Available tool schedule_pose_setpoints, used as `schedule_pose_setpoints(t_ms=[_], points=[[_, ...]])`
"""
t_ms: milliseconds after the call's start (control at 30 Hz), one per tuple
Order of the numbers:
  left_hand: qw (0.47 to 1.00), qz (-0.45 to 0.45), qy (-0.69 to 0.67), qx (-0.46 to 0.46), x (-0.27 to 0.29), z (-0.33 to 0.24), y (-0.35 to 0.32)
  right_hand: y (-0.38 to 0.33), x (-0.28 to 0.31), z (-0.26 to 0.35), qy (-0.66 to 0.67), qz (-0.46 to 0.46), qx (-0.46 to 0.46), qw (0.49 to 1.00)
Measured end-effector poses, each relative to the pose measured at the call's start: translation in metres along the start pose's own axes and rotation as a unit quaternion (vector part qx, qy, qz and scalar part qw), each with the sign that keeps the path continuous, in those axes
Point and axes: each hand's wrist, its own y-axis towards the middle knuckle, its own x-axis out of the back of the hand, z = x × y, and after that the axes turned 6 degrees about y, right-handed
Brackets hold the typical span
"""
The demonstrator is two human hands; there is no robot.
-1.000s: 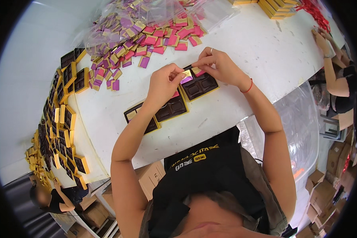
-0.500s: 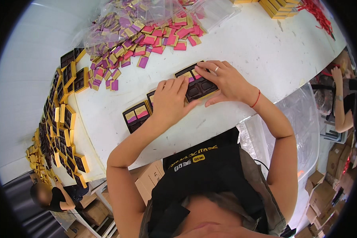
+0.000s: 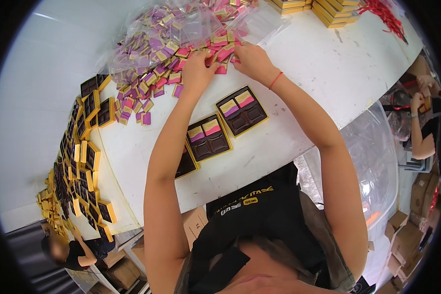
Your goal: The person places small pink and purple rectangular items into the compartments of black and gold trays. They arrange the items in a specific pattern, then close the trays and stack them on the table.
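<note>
My left hand [image 3: 199, 71] is at the near edge of a heap of small flat wrapped pieces [image 3: 157, 68], purple-and-gold and pink-and-gold. Its thumb and fingers close around a pink-and-gold piece, partly hidden by them. Just to the right, my right hand [image 3: 254, 61] reaches into the pink pieces [image 3: 225, 51], thumb and forefinger apart. Nearer me lie two yellow-edged boxes with dark brown compartmented trays: the right box [image 3: 242, 120] and the middle box [image 3: 212, 147]. Each has one purple and one pink piece in its far compartments. My left forearm partly covers a third box [image 3: 186, 164].
Clear plastic bags [image 3: 196, 29] lie over the heap. Many dark-trayed boxes [image 3: 85, 161] are stacked along the left. Yellow box stacks [image 3: 333, 12] and red strands [image 3: 387, 17] stand at the far right. Other people work at left [image 3: 76, 255] and right [image 3: 424, 127].
Both hands have left the boxes and moved away from me to the heap. The right box, covered before, now shows its purple and pink pieces.
</note>
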Motion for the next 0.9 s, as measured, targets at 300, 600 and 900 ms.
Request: schedule_pose_setpoints(t_ms=[300,600,900], points=[[0.926,0.051,-0.351,0.125,0.036,0.046,-0.019,-0.007,0.006,-0.016,0.019,0.008,-0.001,1.0],[0.992,0.046,0.019,0.114,0.043,0.092,-0.071,-0.017,0.019,-0.013,0.429,0.098,-0.146,0.886],[0.958,-0.031,-0.285,0.026,0.075,0.018,-0.101,-0.066,0.052,0.021,0.558,0.174,-0.125,0.802]])
